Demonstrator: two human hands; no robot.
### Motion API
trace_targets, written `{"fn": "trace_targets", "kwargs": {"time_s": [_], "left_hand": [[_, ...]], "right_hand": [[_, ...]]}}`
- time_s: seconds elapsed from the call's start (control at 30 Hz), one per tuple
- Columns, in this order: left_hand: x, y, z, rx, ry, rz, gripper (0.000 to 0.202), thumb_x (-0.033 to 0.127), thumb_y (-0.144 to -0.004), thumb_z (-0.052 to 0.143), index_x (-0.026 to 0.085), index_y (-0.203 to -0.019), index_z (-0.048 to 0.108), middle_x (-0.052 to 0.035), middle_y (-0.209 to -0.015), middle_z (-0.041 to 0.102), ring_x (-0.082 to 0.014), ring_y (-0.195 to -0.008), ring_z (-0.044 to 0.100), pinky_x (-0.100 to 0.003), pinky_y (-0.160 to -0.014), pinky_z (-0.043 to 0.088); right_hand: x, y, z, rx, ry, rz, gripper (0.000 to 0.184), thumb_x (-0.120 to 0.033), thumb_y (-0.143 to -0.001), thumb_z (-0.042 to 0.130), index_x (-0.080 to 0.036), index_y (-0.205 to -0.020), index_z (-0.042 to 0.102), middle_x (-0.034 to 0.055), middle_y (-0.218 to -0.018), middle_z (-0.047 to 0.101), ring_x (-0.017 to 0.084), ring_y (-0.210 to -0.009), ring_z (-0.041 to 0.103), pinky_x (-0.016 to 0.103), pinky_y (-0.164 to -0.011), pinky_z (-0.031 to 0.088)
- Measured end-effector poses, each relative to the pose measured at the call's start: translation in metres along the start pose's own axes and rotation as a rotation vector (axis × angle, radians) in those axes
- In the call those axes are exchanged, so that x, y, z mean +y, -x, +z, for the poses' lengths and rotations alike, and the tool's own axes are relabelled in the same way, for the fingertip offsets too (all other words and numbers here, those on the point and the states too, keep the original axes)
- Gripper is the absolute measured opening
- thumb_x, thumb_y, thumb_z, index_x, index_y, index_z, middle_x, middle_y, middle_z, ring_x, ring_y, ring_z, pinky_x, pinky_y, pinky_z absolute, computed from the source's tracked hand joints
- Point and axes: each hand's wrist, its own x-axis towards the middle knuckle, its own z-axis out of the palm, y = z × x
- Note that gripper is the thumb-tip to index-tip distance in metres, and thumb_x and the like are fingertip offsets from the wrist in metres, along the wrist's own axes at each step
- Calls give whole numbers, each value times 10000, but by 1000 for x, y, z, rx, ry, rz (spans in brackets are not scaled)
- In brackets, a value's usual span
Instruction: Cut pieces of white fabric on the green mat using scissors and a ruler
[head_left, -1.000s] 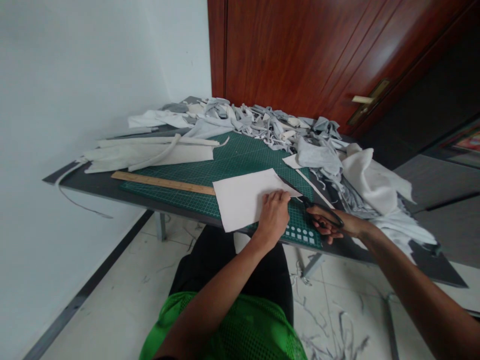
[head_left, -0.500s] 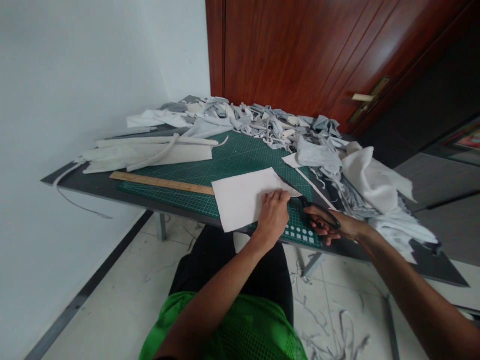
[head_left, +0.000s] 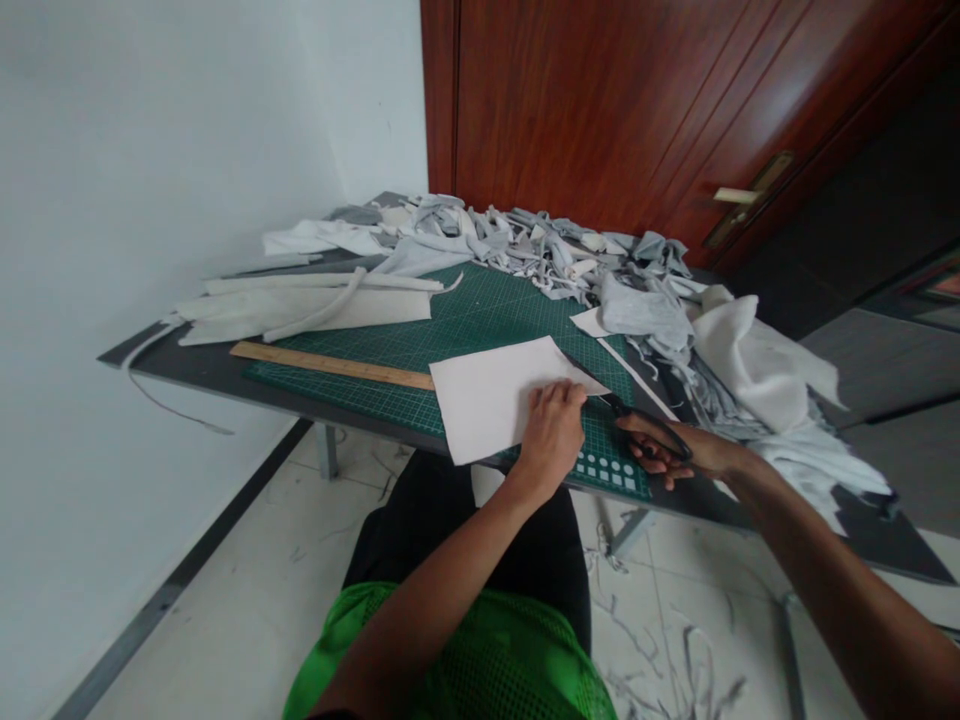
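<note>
A pale, roughly four-sided fabric piece (head_left: 484, 395) lies on the green cutting mat (head_left: 517, 300), its lower left corner reaching past the table's front edge. My left hand (head_left: 553, 425) rests on its right part with bent fingers, holding it; the thumb is mostly hidden. In my right hand (head_left: 656, 450) are black-handled scissors (head_left: 660, 432), the fingers wrapped through the loops. Their blades point up and left at the fabric's right edge, close to my left fingertips. Part of the blades is covered by the fabric. A wooden ruler (head_left: 330, 362) lies left of the piece, its right end touching or under it.
Long white fabric strips (head_left: 315, 305) lie at the table's left. A heap of grey and white scraps (head_left: 540, 245) runs along the back, and larger cloths (head_left: 750, 350) pile up at the right. Cut strips (head_left: 701, 670) litter the floor. A wooden door (head_left: 585, 110) stands behind.
The whole view has shifted slightly, so everything sits a little further right. Both hands, the scissors and the fabric piece keep nearly the same positions relative to each other.
</note>
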Motion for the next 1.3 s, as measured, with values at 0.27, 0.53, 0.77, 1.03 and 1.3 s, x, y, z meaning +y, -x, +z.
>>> {"fn": "trace_targets", "kwargs": {"time_s": [0.27, 0.53, 0.77, 1.03, 1.3], "left_hand": [[-2, 1, 2, 21, -11, 19, 300, 72, -1032, 373, 140, -1229, 589, -134, -1268, 688, -234, -1273, 596, -443, -1105, 425], [0, 0, 1, 5, -10, 3, 313, 67, -1032, 358, 156, -1220, 591, -129, -1281, 687, -224, -1276, 594, -433, -1109, 414], [-2, 1, 3, 10, -16, 18, 319, 65, -1024, 362, 155, -1228, 590, -128, -1280, 681, -230, -1277, 587, -438, -1105, 418], [-1, 1, 3, 15, -17, 14, 301, 68, -1025, 382, 146, -1224, 594, -130, -1277, 680, -233, -1267, 590, -434, -1107, 418], [-2, 1, 2, 16, -15, 16, 303, 71, -1026, 383, 147, -1224, 600, -129, -1283, 683, -238, -1272, 593, -439, -1111, 417]], "right_hand": [[4, -2, -1, -11, -28, -46, 627, -816, -797, 595, -201, -715, 507, -67, -476, 496, 40, -318, 321, 205, -367, 443], [4, -2, -2, -31, -38, -47, 623, -809, -800, 606, -203, -706, 499, -65, -479, 493, 34, -321, 311, 192, -353, 427], [6, -3, -2, -23, -50, -51, 611, -794, -824, 594, -203, -703, 498, -65, -469, 488, 35, -314, 316, 185, -343, 424], [6, -4, -2, -18, -43, -36, 611, -793, -828, 590, -202, -711, 488, -69, -474, 481, 30, -313, 313, 188, -347, 423], [2, -1, 2, 6, -17, -45, 622, -807, -810, 598, -205, -702, 484, -73, -468, 477, 35, -321, 318, 191, -354, 412]]}}
